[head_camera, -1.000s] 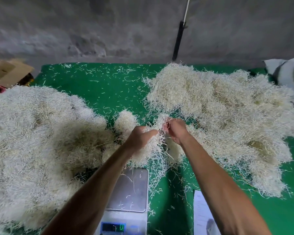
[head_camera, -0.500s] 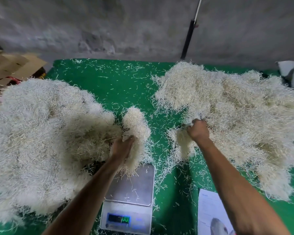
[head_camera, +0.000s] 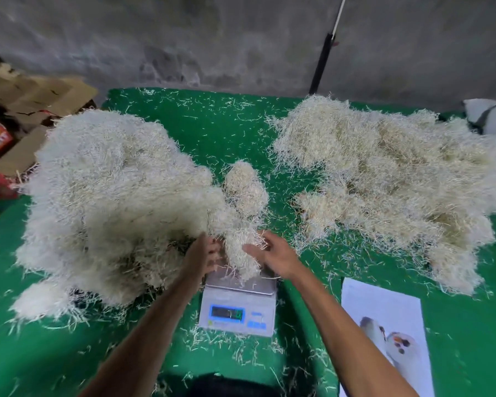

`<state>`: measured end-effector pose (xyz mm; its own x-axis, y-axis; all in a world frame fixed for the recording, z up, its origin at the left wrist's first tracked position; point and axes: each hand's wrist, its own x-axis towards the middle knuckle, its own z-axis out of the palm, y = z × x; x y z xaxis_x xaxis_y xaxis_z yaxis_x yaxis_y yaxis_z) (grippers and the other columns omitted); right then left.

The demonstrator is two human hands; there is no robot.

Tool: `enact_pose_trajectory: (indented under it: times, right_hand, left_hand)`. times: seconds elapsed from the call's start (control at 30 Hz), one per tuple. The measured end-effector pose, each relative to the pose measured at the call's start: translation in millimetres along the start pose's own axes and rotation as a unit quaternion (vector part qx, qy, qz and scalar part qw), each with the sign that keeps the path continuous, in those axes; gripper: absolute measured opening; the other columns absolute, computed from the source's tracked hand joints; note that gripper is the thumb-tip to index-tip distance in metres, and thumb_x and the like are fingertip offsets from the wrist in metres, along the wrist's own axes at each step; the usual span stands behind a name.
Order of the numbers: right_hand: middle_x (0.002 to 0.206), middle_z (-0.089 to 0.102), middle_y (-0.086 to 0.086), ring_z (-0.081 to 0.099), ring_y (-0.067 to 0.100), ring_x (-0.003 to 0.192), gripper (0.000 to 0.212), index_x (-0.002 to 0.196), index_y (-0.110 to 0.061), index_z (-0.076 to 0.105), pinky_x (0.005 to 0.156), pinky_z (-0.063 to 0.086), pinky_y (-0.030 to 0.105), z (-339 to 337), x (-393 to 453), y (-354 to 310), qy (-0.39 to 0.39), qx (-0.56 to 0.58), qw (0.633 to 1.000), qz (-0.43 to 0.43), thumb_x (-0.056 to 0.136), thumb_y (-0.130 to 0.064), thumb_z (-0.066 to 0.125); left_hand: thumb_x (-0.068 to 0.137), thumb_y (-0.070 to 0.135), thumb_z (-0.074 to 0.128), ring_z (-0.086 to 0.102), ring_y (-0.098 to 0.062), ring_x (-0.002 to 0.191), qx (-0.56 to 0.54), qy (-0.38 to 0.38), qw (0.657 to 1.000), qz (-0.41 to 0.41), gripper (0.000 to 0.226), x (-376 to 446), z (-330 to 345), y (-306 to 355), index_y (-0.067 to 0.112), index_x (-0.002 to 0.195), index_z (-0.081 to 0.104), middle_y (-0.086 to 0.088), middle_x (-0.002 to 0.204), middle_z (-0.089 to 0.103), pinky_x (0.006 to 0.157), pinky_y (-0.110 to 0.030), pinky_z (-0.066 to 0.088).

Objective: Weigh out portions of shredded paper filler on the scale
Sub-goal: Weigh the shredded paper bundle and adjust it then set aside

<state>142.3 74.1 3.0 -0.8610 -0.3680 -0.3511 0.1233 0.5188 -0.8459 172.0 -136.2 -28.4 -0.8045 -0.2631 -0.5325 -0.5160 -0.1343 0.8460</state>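
**A clump of shredded paper going onto the scale**

I look down at a green table (head_camera: 226, 133). My left hand (head_camera: 202, 257) and right hand (head_camera: 272, 255) cup a pale clump (head_camera: 241, 250) of shredded paper between them. The fingers of both are loosely spread against its sides, palms facing each other, not clenched. The clump's lower end touches the metal pan of a small white scale (head_camera: 238, 305), which sits just in front of me; its display is lit but too blurred to read. A big heap (head_camera: 109, 196) of the same paper fills the table to my left, touching the clump. Another, flatter heap (head_camera: 393, 179) lies well apart on my right. A printed sheet (head_camera: 384, 333) lies beside the scale on the right. Loose strands litter the cloth.
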Motion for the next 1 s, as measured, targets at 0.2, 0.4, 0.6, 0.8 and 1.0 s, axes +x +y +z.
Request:
enact_pose_trajectory:
  times: [0.2, 0.4, 0.6, 0.8, 1.0]
  right_hand:
    - [0.139, 0.056, 0.002, 0.06, 0.016, 0.115, 0.073, 0.142, -0.021, 0.053, 0.103, 0.049, 0.043, 15.5, -31.4, 60.7, 0.251, 0.025, 0.967, 0.041, 0.096, -0.077, 0.04]
    - [0.172, 0.012, 0.003, 0.01, 0.022, 0.159, 0.057, 0.161, -0.016, 0.032, 0.128, 0.009, 0.038, 85.7, -102.8, 162.6, 0.172, -0.211, 0.957, 0.096, 0.106, -0.025, 0.046]
    - [0.171, -0.013, -0.002, -0.021, 0.015, 0.156, 0.062, 0.164, -0.023, 0.009, 0.127, -0.012, 0.038, 117.5, -114.3, 168.5, 0.178, -0.281, 0.936, 0.115, 0.108, -0.031, 0.032]
    - [0.171, -0.012, 0.0, -0.018, 0.017, 0.157, 0.061, 0.165, -0.02, 0.011, 0.127, -0.011, 0.039, 119.2, -114.1, 177.3, 0.177, -0.303, 0.93, 0.11, 0.109, -0.034, 0.03]
    - [0.172, -0.009, 0.0, -0.016, 0.017, 0.157, 0.061, 0.165, -0.019, 0.013, 0.127, -0.01, 0.039, 120.4, -113.7, 180.0, 0.183, -0.31, 0.927, 0.108, 0.108, -0.033, 0.03]
  left_hand:
    - [0.106, 0.05, 0.036, 0.06, -0.031, 0.069, 0.057, 0.112, 0.988, 0.094, 0.053, -29.4, -57.6, -80.0, 0.004, 0.101, 0.061, -0.02, 0.084, 0.066, 0.057, -0.037, 0.054]
    - [0.102, 0.014, 0.054, 0.07, -0.025, 0.082, 0.181, 0.099, 0.977, 0.042, 0.012, -51.0, -79.7, -150.5, 0.017, 0.106, 0.065, -0.009, 0.093, 0.072, 0.062, -0.03, 0.054]
    - [0.098, 0.009, 0.054, 0.06, -0.017, 0.064, 0.264, 0.086, 0.959, 0.05, 0.015, -47.1, -75.9, -145.8, 0.012, 0.107, 0.066, -0.005, 0.083, 0.069, 0.05, -0.027, 0.045]
    - [0.1, 0.011, 0.055, 0.055, -0.011, 0.058, 0.284, 0.086, 0.951, 0.092, 0.014, -53.0, -80.9, -158.2, 0.014, 0.108, 0.066, -0.001, 0.088, 0.069, 0.047, -0.023, 0.04]
    - [0.1, 0.012, 0.056, 0.055, -0.009, 0.059, 0.287, 0.084, 0.95, 0.089, 0.014, -53.7, -80.4, -159.7, 0.014, 0.108, 0.066, 0.0, 0.09, 0.069, 0.047, -0.021, 0.039]
